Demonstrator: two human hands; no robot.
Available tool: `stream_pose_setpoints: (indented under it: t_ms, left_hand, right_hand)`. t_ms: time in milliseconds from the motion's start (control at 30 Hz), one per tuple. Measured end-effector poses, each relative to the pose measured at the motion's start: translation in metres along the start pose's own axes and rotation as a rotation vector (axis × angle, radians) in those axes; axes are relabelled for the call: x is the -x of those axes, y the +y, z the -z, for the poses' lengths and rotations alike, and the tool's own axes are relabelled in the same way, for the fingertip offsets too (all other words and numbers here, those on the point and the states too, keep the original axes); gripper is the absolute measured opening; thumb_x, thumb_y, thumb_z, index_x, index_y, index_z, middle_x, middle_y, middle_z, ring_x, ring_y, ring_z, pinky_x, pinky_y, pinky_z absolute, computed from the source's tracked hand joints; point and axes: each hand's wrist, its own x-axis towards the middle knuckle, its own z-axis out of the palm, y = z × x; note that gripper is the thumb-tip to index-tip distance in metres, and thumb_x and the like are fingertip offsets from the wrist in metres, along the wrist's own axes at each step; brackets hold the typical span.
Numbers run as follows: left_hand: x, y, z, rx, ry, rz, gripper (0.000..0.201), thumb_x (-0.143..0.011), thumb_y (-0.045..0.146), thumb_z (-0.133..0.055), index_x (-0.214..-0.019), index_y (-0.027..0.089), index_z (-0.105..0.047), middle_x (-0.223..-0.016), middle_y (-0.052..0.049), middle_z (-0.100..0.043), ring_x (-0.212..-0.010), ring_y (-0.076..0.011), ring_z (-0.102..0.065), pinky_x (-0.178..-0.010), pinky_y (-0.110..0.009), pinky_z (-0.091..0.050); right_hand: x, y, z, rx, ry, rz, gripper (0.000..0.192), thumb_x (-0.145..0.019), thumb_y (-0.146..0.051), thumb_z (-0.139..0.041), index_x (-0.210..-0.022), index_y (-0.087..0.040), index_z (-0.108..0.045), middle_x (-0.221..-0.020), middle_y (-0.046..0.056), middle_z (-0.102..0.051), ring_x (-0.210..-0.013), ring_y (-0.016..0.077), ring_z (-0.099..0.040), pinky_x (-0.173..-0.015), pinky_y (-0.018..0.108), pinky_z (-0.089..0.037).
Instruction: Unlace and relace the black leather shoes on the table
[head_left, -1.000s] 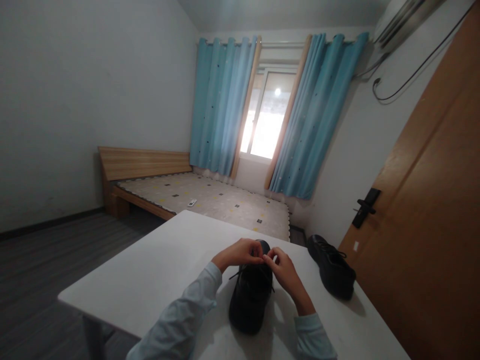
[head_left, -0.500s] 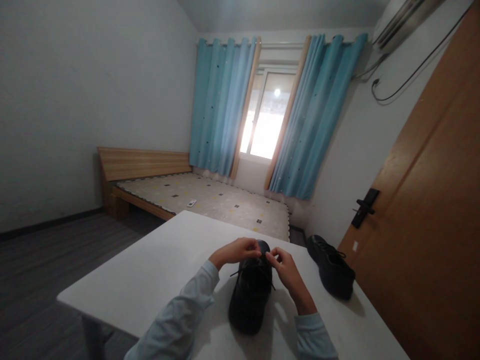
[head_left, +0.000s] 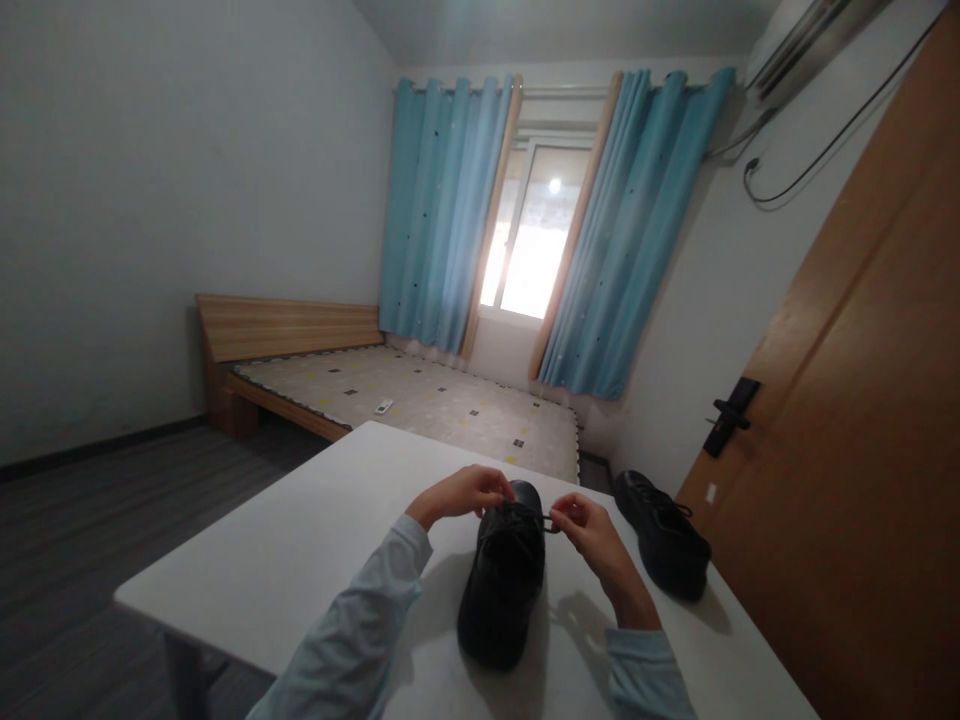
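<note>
On the white bench (head_left: 285,560) before me, a black shoe (head_left: 501,610) stands on its sole, between the two hands of the person. The right hand (head_left: 589,530) has its fingertips pinched upon the lace (head_left: 549,524), just beside the shoe. The left hand (head_left: 471,493) is curled at the opposite side; whether its fingers grip something, I cannot tell. Another shoe (head_left: 664,540) stands near the bench's right edge.
</note>
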Motion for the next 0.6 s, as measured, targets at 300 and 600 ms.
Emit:
stream_pose_setpoints:
  t_ms: [300, 600]
  left_hand:
    - [0.000, -0.001, -0.001, -0.075, -0.002, 0.075, 0.026, -0.069, 0.014, -0.049, -0.087, 0.013, -0.067, -0.071, -0.001, -0.059, -0.063, -0.0109, -0.054, -0.050, -0.019, -0.048]
    - [0.000, 0.010, -0.012, -0.238, 0.113, -0.038, 0.027, -0.072, 0.040, -0.064, -0.080, 0.014, -0.063, -0.071, 0.000, -0.061, -0.063, -0.0103, -0.052, -0.056, -0.019, -0.039]
  right_hand:
    - [-0.001, 0.004, -0.004, 0.122, -0.055, -0.029, 0.015, -0.068, -0.028, -0.057, -0.070, -0.016, -0.065, -0.054, 0.000, -0.059, -0.049, 0.0123, -0.049, -0.044, 0.023, -0.033]
    - [-0.004, 0.005, -0.020, 0.220, 0.033, 0.080, 0.029, -0.076, -0.045, -0.056, -0.065, -0.018, -0.056, -0.063, 0.000, -0.058, -0.060, 0.0151, -0.052, -0.055, 0.025, -0.038]
